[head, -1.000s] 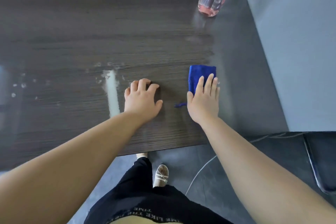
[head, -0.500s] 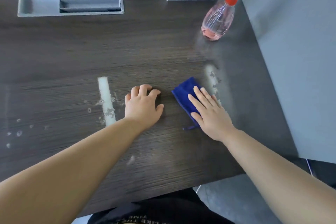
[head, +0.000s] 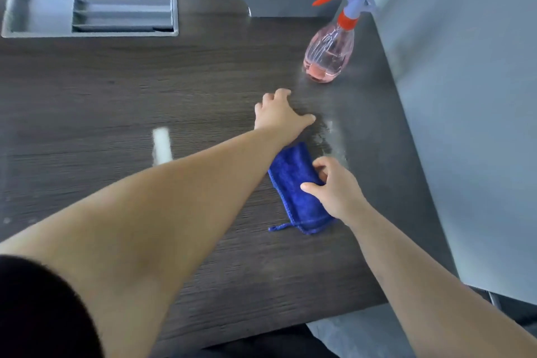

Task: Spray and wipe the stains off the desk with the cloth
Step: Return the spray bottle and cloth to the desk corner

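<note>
A folded blue cloth (head: 293, 183) lies on the dark wood desk (head: 116, 90), right of centre. My right hand (head: 334, 192) rests on its right side with curled fingers and thumb pinching the fabric. My left hand (head: 280, 113) reaches across above the cloth, fingers bent, fingertips on the desk, holding nothing. A pink spray bottle (head: 331, 52) with a red and lilac trigger head stands upright at the far right, beyond my left hand. A white stain streak (head: 161, 147) lies left of my left forearm. A pale wet smear (head: 331, 136) sits just right of the cloth.
A grey recessed tray (head: 40, 13) with slots is set into the desk's back left. A pale partition (head: 465, 96) borders the right edge. Small white specks (head: 7, 219) dot the far left. The desk's front edge runs below my arms.
My left hand has moved forward and right, toward the spray bottle. My right hand went from flat on the cloth to curled on it, and the cloth shifted nearer.
</note>
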The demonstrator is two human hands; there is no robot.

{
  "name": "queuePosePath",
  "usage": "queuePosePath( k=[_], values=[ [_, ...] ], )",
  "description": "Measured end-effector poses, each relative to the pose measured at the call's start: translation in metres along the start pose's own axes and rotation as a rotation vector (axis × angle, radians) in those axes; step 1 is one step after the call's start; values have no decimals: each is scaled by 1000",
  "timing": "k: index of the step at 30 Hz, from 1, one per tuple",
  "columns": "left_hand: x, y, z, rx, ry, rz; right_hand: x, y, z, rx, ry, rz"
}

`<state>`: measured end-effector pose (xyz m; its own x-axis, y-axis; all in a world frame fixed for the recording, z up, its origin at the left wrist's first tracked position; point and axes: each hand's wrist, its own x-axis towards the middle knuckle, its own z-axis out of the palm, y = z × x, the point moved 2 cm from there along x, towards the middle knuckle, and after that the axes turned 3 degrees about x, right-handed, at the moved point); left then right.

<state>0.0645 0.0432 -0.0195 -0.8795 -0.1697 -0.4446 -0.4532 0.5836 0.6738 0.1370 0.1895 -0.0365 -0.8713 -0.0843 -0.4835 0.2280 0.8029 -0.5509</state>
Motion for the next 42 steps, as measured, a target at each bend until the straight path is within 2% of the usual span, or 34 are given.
queuePosePath(
  k=[4,9,17,24,27,31,35,39,42],
  values=[
    [41,36,14,-222,75,-122,12,6,-25,78,-61,-86],
    [83,68,13,-236,120,-80,34,14,-52,117,-126,-96],
    [101,77,31,-308,221,-7,57,20,-71,3,-208,-147],
    [65,38,24,-335,221,37,70,16,-98,20,-237,-214],
    [55,11,0,-289,196,73,100,-10,-120,1,-224,-278],
    [59,-14,-48,-213,169,69,161,-63,-134,-144,-249,-405],
    [67,-26,-79,-97,162,56,216,-102,-127,-297,-147,-481],
    [79,-32,-86,-138,118,62,226,-107,-109,-497,84,-462],
    [85,-33,-84,-228,53,94,208,-90,-90,-599,155,-498]
  ],
)
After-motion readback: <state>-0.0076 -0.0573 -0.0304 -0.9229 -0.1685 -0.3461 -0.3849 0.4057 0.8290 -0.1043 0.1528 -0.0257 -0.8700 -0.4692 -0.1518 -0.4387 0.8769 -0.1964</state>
